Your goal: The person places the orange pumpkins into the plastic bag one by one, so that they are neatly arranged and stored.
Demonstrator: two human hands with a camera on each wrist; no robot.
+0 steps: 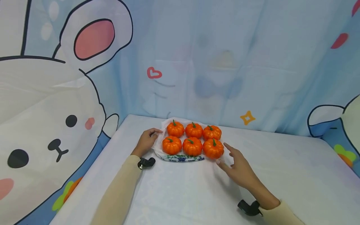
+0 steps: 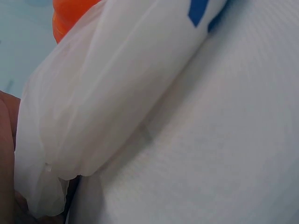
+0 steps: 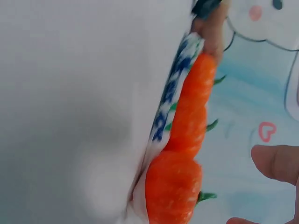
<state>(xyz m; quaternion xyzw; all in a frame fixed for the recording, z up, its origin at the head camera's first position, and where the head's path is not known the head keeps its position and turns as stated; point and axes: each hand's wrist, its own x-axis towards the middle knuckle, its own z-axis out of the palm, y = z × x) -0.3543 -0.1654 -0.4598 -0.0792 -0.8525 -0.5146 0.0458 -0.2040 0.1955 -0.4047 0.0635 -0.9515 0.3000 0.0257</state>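
Several orange toy pumpkins (image 1: 192,146) with green stems sit in two rows on a thin white plastic sheet or bag (image 1: 158,151). A blue-and-white floral edge (image 1: 180,158) shows along the front beneath them. My left hand (image 1: 144,142) is at the left side of the white plastic, its index finger stretched out to it. In the left wrist view, the plastic (image 2: 88,102) reaches right up to the hand. My right hand (image 1: 239,167) is beside the front right pumpkin (image 1: 213,148), with thumb and fingers spread and nothing between them.
A white cloth (image 1: 180,193) covers the table. Behind it hangs a light blue curtain (image 1: 197,93) with cartoon prints, which also runs down the left side. Small black cameras (image 1: 249,208) are worn on both wrists.
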